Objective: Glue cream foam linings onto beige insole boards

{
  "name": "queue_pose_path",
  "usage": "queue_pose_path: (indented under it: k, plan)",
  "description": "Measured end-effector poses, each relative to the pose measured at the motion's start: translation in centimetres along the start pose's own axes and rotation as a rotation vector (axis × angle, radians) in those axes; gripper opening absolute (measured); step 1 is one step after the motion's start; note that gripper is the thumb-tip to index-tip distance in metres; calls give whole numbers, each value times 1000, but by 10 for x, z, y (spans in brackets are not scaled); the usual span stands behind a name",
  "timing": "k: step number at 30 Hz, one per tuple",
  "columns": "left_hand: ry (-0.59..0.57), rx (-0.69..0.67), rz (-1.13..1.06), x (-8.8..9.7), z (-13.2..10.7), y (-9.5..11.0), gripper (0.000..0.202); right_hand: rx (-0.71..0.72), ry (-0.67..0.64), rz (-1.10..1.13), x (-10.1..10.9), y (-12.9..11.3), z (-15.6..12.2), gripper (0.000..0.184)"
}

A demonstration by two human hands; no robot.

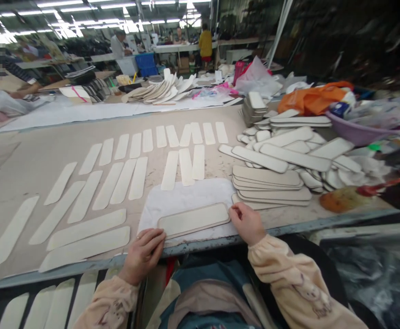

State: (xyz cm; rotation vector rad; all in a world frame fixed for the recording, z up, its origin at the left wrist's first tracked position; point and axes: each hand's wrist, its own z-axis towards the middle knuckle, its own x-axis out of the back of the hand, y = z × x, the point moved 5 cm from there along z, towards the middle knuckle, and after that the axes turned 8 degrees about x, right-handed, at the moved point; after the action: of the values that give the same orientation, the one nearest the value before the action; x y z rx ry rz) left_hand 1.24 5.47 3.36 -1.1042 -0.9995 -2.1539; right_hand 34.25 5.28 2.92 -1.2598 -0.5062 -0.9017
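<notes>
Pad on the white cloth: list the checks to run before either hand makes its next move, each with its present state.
1. Left hand on the pad at its left end: ok, fingertips rest on it.
2. Right hand at its right end: ok, touching; grip cannot tell.
3. Pad flat on the white cloth: ok.
4. Pad back from the table edge: ok, though close.
5. Stack of pads to the right apart from it: ok.
6. Cloth free of other pieces: not ok, one strip seems to end on its far edge.
</notes>
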Motion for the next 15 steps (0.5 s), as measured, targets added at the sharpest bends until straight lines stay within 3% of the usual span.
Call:
queue_pose_path:
  k: [3,6,8,11,15]
  plan:
    - [-7,-15,11,-2,-2,-5,24,210,65,18,2,-34,-7,30]
    - [-25,-16,30,-4,-4,-7,24,469,-88,21,-22,-78,-18,48]
    - [-29,-15,46,-4,-4,-7,23,564,-190,-24,-42,-96,-26,64]
    - [-28,-24,51,-4,-3,-5,22,564,-268,-98,-60,-96,-30,74]
    - [-13,-21,35,-3,0,-2,20,442,-281,-233,-56,-64,-26,73]
